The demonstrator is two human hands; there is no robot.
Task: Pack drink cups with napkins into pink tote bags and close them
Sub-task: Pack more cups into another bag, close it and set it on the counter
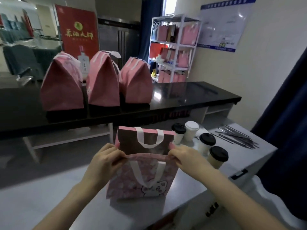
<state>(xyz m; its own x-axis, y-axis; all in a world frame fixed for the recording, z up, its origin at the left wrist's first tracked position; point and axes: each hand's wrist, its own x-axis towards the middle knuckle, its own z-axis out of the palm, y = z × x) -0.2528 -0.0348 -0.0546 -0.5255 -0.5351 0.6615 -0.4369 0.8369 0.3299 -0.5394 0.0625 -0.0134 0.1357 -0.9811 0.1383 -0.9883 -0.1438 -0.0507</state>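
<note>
A pink tote bag with a cartoon animal and white handles stands upright on the grey table in front of me, its mouth held open. My left hand pinches the left end of the near rim. At the right end of the same rim my right hand pinches it too. Several lidded drink cups stand to the bag's right: two with black lids nearest, another black-lidded one and a white-lidded one behind. The inside of the bag looks dark; I cannot tell its contents.
Three closed pink tote bags stand in a row on the black counter beyond. Dark wrapped straws lie on the grey table at the right. A white shelf with more pink bags stands at the back.
</note>
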